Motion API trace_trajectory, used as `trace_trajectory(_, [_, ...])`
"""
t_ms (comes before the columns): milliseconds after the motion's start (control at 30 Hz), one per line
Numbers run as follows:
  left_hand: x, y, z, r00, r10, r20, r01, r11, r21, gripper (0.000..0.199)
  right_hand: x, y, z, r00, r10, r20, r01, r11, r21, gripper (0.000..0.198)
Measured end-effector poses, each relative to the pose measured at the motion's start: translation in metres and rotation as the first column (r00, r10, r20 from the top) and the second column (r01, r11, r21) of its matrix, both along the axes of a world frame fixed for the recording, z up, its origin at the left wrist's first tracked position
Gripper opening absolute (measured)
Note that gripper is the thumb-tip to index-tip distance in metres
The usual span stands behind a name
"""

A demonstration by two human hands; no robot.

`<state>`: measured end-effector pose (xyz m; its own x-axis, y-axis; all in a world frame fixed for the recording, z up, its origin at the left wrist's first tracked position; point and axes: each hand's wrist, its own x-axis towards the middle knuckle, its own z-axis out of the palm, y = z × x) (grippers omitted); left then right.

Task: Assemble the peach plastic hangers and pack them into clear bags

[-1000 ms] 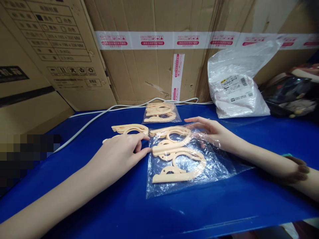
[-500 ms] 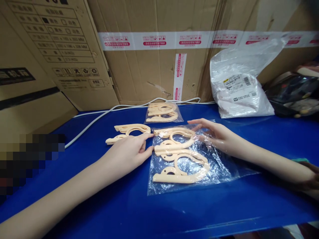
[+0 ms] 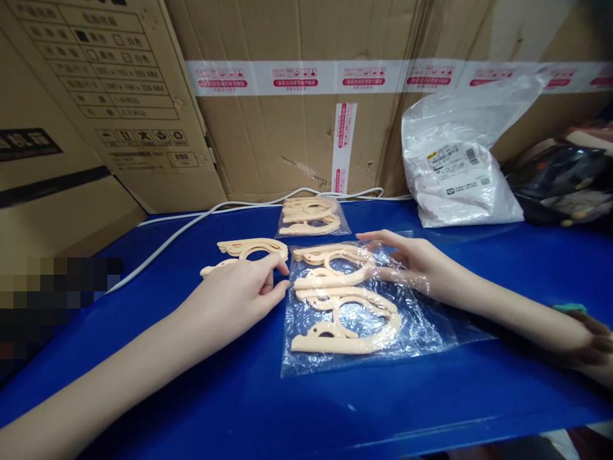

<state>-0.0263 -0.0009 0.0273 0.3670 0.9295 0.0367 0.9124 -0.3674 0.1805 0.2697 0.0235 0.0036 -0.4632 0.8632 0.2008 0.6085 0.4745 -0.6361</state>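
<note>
A clear plastic bag (image 3: 301,364) lies flat on the table with cream folding hangers inside. The upper hanger (image 3: 330,253) sits close above the lower hanger (image 3: 335,345). My left hand (image 3: 249,281) is at the bag's left edge, thumb and forefinger apart, holding nothing. Partly hidden behind it is a loose cream folding hanger (image 3: 251,245) on the table. My right hand (image 3: 407,259) rests at the bag's right side with fingers spread, thumb near the upper hanger's right end; plastic covers part of its fingers. Farther back lies another bag of folding hangers (image 3: 311,217).
Cardboard boxes (image 3: 287,128) stand along the back and left of the blue table (image 3: 215,396). A white cable (image 3: 172,246) runs along the back. At the back right are a white plastic package (image 3: 454,185) and dark bagged items (image 3: 565,172).
My left fingertips have drawn slightly back from the hangers' left ends. The upper hanger sits a little closer to the lower one. My right hand has hardly moved.
</note>
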Motion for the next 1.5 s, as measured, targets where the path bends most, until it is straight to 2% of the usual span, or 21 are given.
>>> trace_trajectory(233, [-0.004, -0.002, 0.007, 0.996, -0.01, 0.087, 0.018, 0.996, -0.086, 0.023, -0.001, 0.0, 0.001, 0.997, 0.013, 0.077, -0.017, 0.999, 0.049, 0.065])
trace_trajectory(500, [-0.001, -0.001, 0.004, 0.994, -0.023, 0.103, 0.026, 0.999, -0.025, 0.028, -0.004, -0.001, -0.001, 0.998, 0.001, 0.069, -0.007, 0.997, 0.08, 0.055])
trace_trajectory(800, [0.001, 0.001, 0.0, 0.992, 0.001, 0.124, 0.005, 0.998, -0.055, 0.03, -0.008, -0.001, 0.003, 0.993, -0.029, 0.118, 0.015, 0.993, 0.118, 0.059])
trace_trajectory(1067, [0.003, 0.0, 0.0, 0.994, 0.003, 0.107, 0.001, 0.999, -0.041, 0.031, -0.011, -0.003, 0.004, 0.989, -0.056, 0.134, 0.038, 0.991, 0.131, 0.053])
trace_trajectory(1200, [0.001, 0.001, 0.003, 0.995, 0.025, 0.091, -0.016, 0.995, -0.103, 0.033, -0.008, -0.003, 0.006, 0.984, -0.038, 0.177, 0.014, 0.991, 0.133, 0.069])
trace_trajectory(1500, [-0.005, 0.004, 0.003, 0.976, 0.045, 0.212, 0.022, 0.953, -0.302, 0.039, 0.008, -0.016, 0.023, 0.946, 0.031, 0.321, -0.029, 1.0, -0.011, 0.108])
